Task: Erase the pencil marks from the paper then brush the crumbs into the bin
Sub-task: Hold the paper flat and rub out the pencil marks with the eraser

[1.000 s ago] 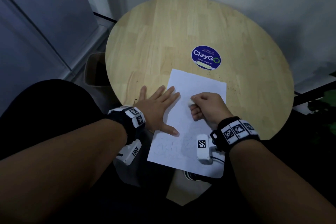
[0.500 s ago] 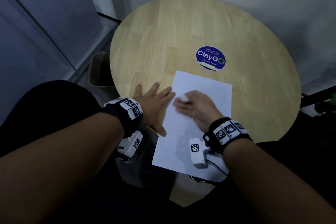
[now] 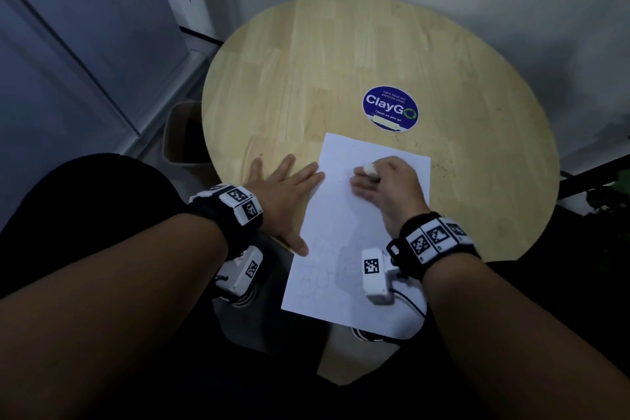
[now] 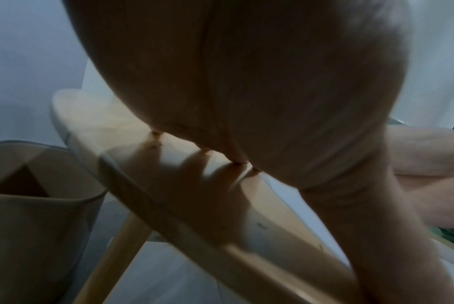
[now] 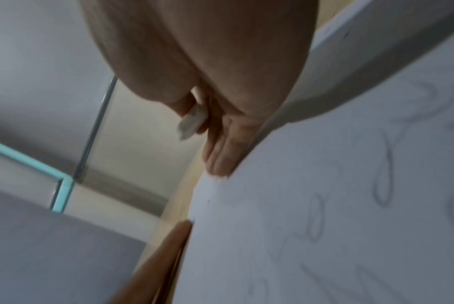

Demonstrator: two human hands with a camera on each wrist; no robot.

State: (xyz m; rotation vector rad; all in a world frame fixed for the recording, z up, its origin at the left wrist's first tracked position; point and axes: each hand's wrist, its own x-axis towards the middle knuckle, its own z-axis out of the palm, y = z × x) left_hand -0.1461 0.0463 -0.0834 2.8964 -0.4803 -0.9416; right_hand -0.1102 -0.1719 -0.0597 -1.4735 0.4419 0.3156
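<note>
A white sheet of paper [image 3: 344,215] with faint pencil loops [image 5: 381,181] lies on the near part of the round wooden table [image 3: 341,54], its near end hanging over the edge. My left hand [image 3: 283,194] lies flat with fingers spread, pressing the paper's left edge and the table. My right hand [image 3: 385,184] rests on the upper part of the sheet, pinching a small white eraser [image 3: 370,168] between thumb and forefinger while its other fingers lie straight on the paper. The eraser [image 5: 192,123] also shows in the right wrist view.
A beige bin [image 3: 182,136] stands on the floor just left of the table, also seen as the bin [image 4: 38,216] in the left wrist view. A blue ClayGo sticker [image 3: 390,108] lies beyond the paper. Dark crumbs [image 3: 443,167] speckle the table right of the sheet.
My right hand went from a fist at mid-sheet to sweeping left, then back right and up the paper, its fingers now straighter. The left hand stayed pressed flat.
</note>
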